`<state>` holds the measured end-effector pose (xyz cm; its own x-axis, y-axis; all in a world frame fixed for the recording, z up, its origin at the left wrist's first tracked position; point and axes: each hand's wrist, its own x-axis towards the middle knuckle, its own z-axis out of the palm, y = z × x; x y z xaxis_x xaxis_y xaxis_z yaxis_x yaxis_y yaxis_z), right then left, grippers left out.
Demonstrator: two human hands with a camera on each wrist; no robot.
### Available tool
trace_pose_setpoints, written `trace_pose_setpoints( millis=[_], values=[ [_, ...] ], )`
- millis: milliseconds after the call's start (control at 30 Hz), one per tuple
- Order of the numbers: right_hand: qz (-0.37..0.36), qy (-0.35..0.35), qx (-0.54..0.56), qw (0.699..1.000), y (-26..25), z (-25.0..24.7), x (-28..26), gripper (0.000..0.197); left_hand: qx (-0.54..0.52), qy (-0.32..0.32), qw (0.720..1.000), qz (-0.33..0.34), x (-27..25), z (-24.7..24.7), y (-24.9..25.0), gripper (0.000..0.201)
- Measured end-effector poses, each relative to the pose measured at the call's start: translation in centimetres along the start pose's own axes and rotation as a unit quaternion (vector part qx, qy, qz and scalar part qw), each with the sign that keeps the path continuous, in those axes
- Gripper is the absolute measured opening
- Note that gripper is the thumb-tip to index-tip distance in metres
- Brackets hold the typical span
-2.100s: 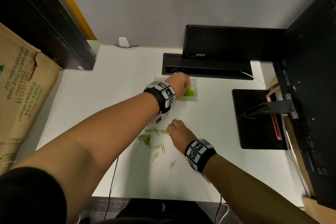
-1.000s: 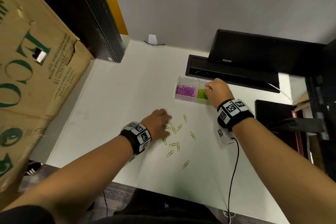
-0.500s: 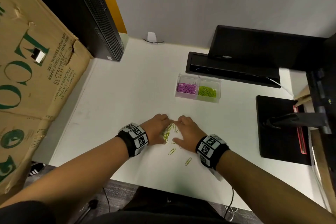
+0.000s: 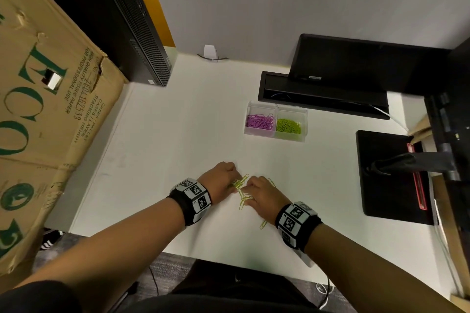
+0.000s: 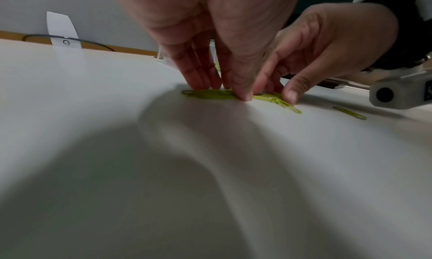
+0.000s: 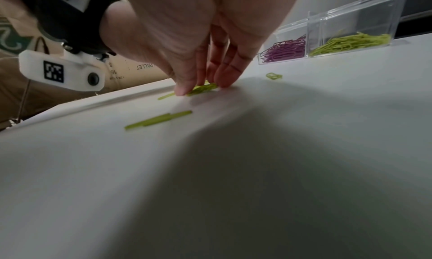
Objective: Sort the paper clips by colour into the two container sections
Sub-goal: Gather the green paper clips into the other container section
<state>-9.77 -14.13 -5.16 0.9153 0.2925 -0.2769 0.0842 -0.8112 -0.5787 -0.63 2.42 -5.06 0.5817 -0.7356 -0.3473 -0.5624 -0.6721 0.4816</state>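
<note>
Step in hand, as judged: gathering the last loose green clips (image 4: 241, 185) into 1 pile before transfer. Both hands work on the desk (image 4: 178, 134), well in front of the container (image 4: 276, 105), which stands near the rear edge beside a black tray (image 4: 323, 99). The container's 2 sections already hold sorted clips: purple clips (image 4: 259, 121) in the left section, green in the right section (image 4: 288, 126). No purple clips are visible loose on the desk.

Left hand (image 4: 220, 180): palm down, wrist raised, fingers (image 5: 198, 74) nearly straight and angled steeply down so the tips press on the left end of the pile. Whether any clip is actually pinched cannot be told.

Right hand (image 4: 262, 194): likewise palm down, fingers extended downward, thumb (image 6: 182, 89) and fingertips touching the pile's right end; it presses and rakes the pile, with no closed grasp shown.

Stray clips: 1 lies near the right wrist (image 4: 263, 224), another beyond the right hand toward the container (image 6: 274, 75).

Next move, as judged: the fingertips must close under the flat clips to lift them, which is awkward on a smooth desk; then carry them to the green section, keeping clear of the divider. The strays need a separate pick.
</note>
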Motion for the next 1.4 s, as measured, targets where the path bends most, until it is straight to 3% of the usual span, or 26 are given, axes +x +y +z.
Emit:
trace_pose_setpoints(
  millis=[200,300,433,533,667,733,833,1000,1233,1333,1400],
  values=[
    [-0.007,0.019,-0.045,0.999,0.2,0.2,0.2,0.008,0.033,0.011,0.999,0.011,0.3,0.3,0.0,0.032],
    [-0.01,0.011,-0.06,0.998,0.4,0.5,0.3,0.031,0.07,0.002,0.997,0.018,0.7,0.1,0.1,0.033],
    [0.02,0.007,-0.047,0.999,0.8,1.1,0.5,0.039,0.136,-0.011,0.989,0.047,1.0,-0.2,0.4,0.026],
    [0.028,0.041,-0.038,0.998,0.7,1.0,0.5,0.032,0.191,-0.019,0.978,0.078,1.3,-0.3,0.5,0.026],
    [0.075,0.019,-0.014,0.997,0.5,-0.5,0.7,0.026,0.201,0.005,0.976,0.084,1.5,-0.2,0.4,0.029],
    [0.126,0.053,0.063,0.989,0.8,-1.6,0.7,0.023,0.164,-0.009,0.984,0.066,1.2,-0.6,0.9,0.018],
    [0.173,0.186,0.159,0.954,1.8,-4.7,0.9,0.015,0.092,0.003,0.996,0.003,1.2,-1.1,1.2,0.028],
    [0.21,0.307,0.151,0.916,4.4,-13.1,2.9,0.014,-0.034,0.033,0.997,-0.064,1.9,-2.5,1.8,0.026],
    [0.22,0.268,0.076,0.935,6.5,-15.1,4.7,0.02,-0.151,0.13,0.978,-0.059,4.9,-7.1,4.8,0.013],
    [0.193,0.292,0.068,0.934,5.7,-13.8,3.2,0.019,-0.145,0.15,0.977,-0.036,7.9,-9.5,6.4,0.009],
    [0.181,0.264,0.067,0.945,5.2,-11.3,1.6,0.018,-0.116,0.155,0.981,-0.021,10.2,-10.5,7.4,0.018]
  ],
)
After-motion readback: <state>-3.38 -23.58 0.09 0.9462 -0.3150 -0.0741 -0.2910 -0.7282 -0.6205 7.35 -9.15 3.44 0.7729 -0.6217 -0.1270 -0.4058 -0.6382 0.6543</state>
